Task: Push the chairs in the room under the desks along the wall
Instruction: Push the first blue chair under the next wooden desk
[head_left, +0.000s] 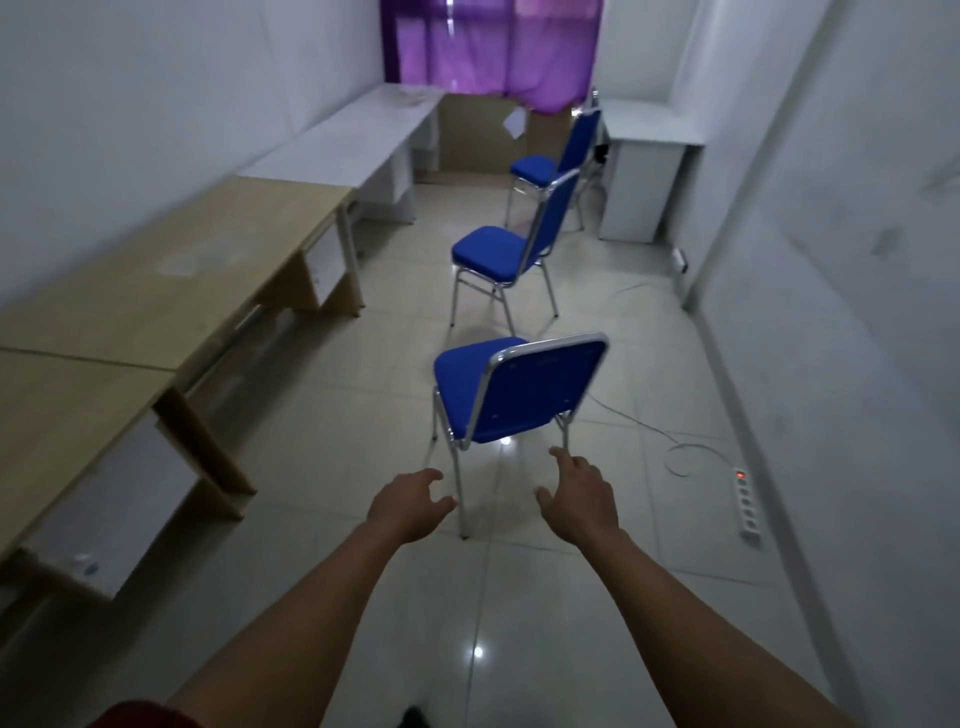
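Note:
Three blue chairs with metal frames stand in a row down the middle of the tiled floor. The nearest chair (524, 389) has its back toward me, the middle chair (501, 252) stands beyond it, and the far chair (556, 156) is near the window. My left hand (408, 501) and my right hand (582, 493) reach forward below the nearest chair's backrest, fingers apart, holding nothing and touching nothing. Wooden desks (171, 291) and white desks (353, 140) line the left wall.
A white desk (647, 130) stands at the far right corner. A white power strip (745, 506) with a lit switch and a loose cable (654, 431) lie on the floor by the right wall. Purple curtains (493, 47) cover the far window.

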